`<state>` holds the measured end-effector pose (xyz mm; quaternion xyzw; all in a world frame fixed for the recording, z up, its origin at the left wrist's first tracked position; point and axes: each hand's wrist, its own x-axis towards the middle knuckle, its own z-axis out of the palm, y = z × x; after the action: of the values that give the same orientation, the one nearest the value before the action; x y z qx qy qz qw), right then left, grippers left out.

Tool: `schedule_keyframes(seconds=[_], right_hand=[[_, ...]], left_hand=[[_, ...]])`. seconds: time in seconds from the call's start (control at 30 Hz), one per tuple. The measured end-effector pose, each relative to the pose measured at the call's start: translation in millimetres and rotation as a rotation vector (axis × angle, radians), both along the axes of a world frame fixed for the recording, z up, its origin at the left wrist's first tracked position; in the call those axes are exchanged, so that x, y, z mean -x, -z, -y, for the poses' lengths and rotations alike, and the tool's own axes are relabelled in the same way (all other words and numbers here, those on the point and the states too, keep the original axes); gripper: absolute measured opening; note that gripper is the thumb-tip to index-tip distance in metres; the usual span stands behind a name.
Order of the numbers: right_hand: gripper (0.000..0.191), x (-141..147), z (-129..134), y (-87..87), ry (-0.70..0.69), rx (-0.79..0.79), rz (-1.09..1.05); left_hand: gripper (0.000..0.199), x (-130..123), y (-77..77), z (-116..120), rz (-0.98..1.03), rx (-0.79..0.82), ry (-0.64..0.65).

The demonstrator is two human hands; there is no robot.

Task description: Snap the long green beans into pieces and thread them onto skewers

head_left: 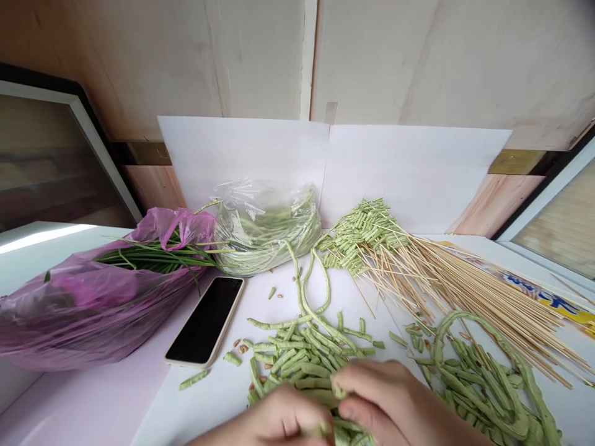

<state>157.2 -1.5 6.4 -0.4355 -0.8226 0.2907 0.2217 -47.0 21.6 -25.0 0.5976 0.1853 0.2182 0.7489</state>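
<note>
My left hand (288, 412) is closed at the bottom middle, with a bit of green bean showing at its fingertips. Just to its right, my right hand (385, 396) pinches a green bean (339, 391) between thumb and fingers. Whether both hands grip the same bean is hidden. Beneath and beyond them spreads a pile of snapped green bean pieces (297, 356). From a clear plastic bag (264, 232) of long beans, a few whole ones trail down to this pile. Another heap of beans (493, 384), some long and curled, lies right of my right hand.
A phone (204, 322) with a dark screen lies left of the pile, beside a purple bag (106, 310) of thin green stalks. Many wooden skewers (474, 297), their far ends threaded with bean pieces (372, 229), lie back right near a yellow wrapper (548, 297). White boards (409, 176) stand behind.
</note>
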Motion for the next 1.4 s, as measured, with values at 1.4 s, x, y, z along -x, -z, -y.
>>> schedule_keyframes(seconds=[1.4], right_hand=[[0.027,0,3,35.0,-0.254,-0.254,0.146]], left_hand=[[0.046,-9,-0.8,-6,-0.172,-0.374,0.042]])
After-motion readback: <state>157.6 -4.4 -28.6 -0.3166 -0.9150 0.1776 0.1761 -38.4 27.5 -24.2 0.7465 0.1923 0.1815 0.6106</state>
